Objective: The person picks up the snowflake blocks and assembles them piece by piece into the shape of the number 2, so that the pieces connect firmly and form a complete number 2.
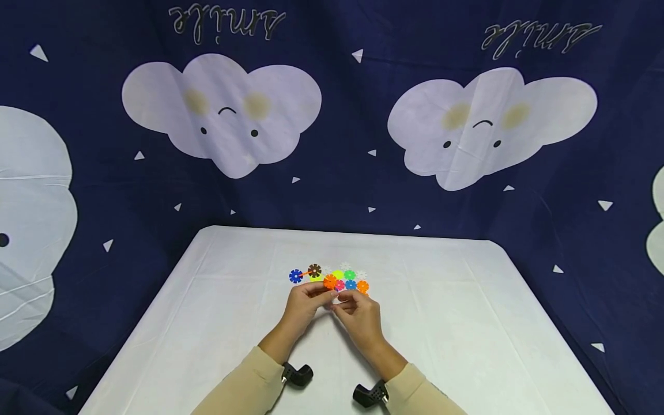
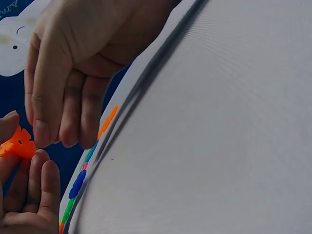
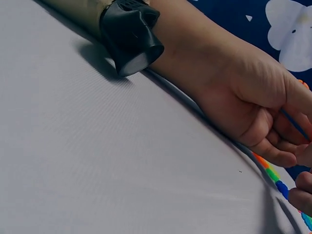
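Both hands meet over snowflake-shaped plastic discs near the middle of the white table. In the head view my left hand [image 1: 302, 306] pinches an orange disc [image 1: 329, 281]; its fingers also hold that orange piece [image 2: 20, 142] in the left wrist view. A thin blue edge [image 3: 295, 125] shows between the left fingers in the right wrist view. My right hand [image 1: 361, 323] has bent fingers, their tips close to the left fingertips and the orange piece. Whether they grip anything is hidden.
Just beyond the hands lie several discs: a dark blue one [image 1: 295, 276], a brown one [image 1: 314, 270], a green one [image 1: 350, 275], a light blue one [image 1: 350, 285] and white ones. A dark blue curtain [image 1: 342, 190] with clouds hangs behind the table [image 1: 467, 323].
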Demonstrator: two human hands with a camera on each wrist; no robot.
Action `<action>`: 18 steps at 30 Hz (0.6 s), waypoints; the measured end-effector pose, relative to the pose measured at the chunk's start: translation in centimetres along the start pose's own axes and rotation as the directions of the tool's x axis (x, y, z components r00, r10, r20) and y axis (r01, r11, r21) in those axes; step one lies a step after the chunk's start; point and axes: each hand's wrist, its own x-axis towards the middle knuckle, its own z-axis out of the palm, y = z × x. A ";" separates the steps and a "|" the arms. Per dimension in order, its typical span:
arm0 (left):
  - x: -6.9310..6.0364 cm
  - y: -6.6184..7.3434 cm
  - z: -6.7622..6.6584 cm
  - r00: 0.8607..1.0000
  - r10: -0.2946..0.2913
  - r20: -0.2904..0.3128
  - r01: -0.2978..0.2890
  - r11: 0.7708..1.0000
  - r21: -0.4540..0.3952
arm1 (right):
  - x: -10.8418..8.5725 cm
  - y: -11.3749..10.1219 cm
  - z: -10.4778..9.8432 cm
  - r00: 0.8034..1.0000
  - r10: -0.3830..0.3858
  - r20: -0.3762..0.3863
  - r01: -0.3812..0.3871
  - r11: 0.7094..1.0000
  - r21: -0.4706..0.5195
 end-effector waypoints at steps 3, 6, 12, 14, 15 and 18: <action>0.1 -0.1 -0.1 0.999 -0.009 -0.033 0.009 1.000 -0.007 | -0.2 2.0 0.0 1.000 0.007 0.003 -0.007 0.998 -0.069; 0.3 -0.2 -0.1 0.998 -0.011 -0.055 0.010 1.000 -0.026 | 0.2 2.4 -0.2 1.000 0.004 -0.013 -0.006 0.991 -0.133; 0.3 0.0 0.0 0.998 -0.011 -0.054 0.008 0.998 -0.055 | 1.4 3.7 -1.0 0.996 0.059 -0.067 -0.075 0.957 -0.279; 0.2 0.0 0.0 0.999 -0.015 -0.049 0.012 0.998 -0.058 | 1.8 4.4 -1.4 0.993 0.067 -0.100 -0.097 0.936 -0.338; 0.2 0.0 0.0 0.999 -0.015 -0.047 0.012 0.998 -0.057 | 2.0 4.7 -1.6 0.991 0.070 -0.117 -0.107 0.927 -0.358; 0.2 -0.1 0.1 0.999 -0.014 -0.037 0.012 0.998 -0.056 | 2.6 5.5 -2.2 0.985 0.067 -0.156 -0.124 0.911 -0.392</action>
